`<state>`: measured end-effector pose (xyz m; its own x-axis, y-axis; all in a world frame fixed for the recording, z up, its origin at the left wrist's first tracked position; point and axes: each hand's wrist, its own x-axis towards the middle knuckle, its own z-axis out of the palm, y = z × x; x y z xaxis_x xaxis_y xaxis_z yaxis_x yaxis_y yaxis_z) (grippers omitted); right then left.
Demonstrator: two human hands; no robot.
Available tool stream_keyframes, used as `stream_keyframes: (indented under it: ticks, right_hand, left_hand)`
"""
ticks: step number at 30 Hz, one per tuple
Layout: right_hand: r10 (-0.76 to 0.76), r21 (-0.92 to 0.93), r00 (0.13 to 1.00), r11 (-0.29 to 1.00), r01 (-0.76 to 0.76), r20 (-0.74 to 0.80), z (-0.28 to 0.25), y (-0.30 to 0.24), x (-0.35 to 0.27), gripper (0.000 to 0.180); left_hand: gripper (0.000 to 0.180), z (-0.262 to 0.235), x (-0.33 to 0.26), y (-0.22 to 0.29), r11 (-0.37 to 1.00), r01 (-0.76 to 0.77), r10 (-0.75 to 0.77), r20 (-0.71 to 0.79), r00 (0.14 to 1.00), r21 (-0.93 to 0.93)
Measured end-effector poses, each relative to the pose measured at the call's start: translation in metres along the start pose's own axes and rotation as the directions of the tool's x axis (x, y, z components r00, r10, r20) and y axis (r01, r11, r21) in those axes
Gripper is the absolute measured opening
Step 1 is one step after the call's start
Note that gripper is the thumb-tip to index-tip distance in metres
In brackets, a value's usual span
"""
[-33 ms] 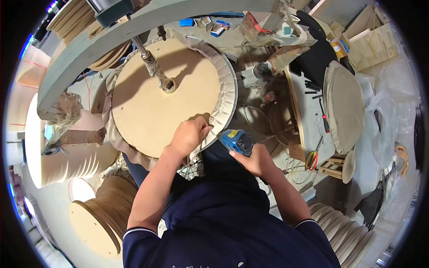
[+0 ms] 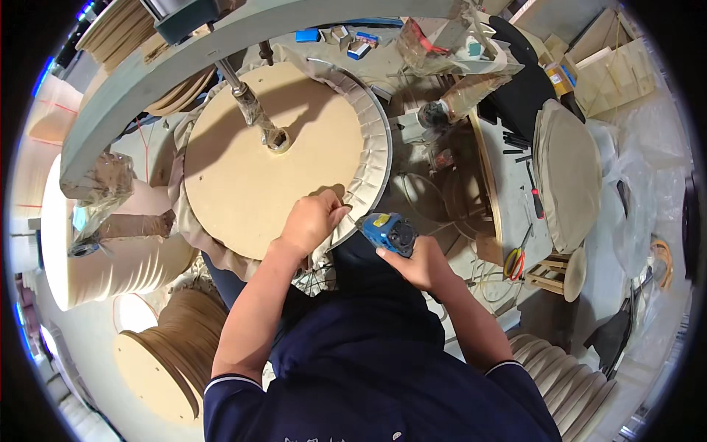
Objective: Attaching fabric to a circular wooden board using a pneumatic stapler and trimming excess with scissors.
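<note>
A round tan board (image 2: 243, 199) lies in front of me, pressed at its middle by a plastic-wrapped clamp rod (image 2: 254, 118). Beige fabric (image 2: 368, 158) wraps its edge, folded into pleats along the right side and loose along the left. My left hand (image 2: 313, 221) is closed at the board's near right edge, fingers pinching the fabric there. In my right hand (image 2: 420, 265) is a blue tool with a yellow label, which looks like a staple gun (image 2: 390, 232). Its front end points at the pleated edge beside my left fingers; whether it touches is hard to tell.
A curved grey machine arm (image 2: 155, 81) arches over the board. To the right, a table (image 2: 515, 184) bears a red-handled screwdriver (image 2: 536, 199), yellow-red scissors (image 2: 515, 261) and a stack of fabric rounds (image 2: 567, 177). Stacked boards (image 2: 162, 353) stand low left; small blue boxes (image 2: 361, 48) lie beyond.
</note>
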<state>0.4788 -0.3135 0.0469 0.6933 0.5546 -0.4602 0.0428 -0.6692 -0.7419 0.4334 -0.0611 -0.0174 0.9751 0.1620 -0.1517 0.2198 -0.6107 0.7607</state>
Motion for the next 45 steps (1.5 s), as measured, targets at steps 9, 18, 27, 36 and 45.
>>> stream_keyframes:
  ticks: [9,18,27,36,45]
  right_hand:
    - [-0.074,-0.054,0.995,0.996,0.07,-0.071,0.01,-0.022,0.026,0.033]
    - [0.097,0.239,0.986,0.969,-0.064,-0.132,0.002,0.014,0.009,0.035]
    - [0.042,-0.066,0.997,0.997,-0.047,-0.066,-0.006,0.007,-0.009,0.039]
    - [-0.024,0.032,1.0,0.999,0.024,-0.013,0.007,0.0,0.005,0.036]
    - [-0.109,-0.052,0.989,0.993,0.105,-0.104,0.015,-0.024,0.023,0.034]
  left_hand:
    - [0.029,0.006,0.012,0.005,0.999,0.039,-0.041,-0.047,0.998,-0.038]
    - [0.041,0.014,-0.01,0.021,0.976,-0.193,0.199,-0.052,0.979,0.099]
    - [0.02,-0.009,-0.006,0.009,0.977,-0.158,0.124,0.224,0.967,0.142]
    - [0.03,-0.003,0.006,0.003,0.996,0.086,-0.087,0.069,0.994,0.012]
    - [0.026,0.011,0.012,0.004,0.996,0.067,-0.07,-0.069,0.995,-0.054]
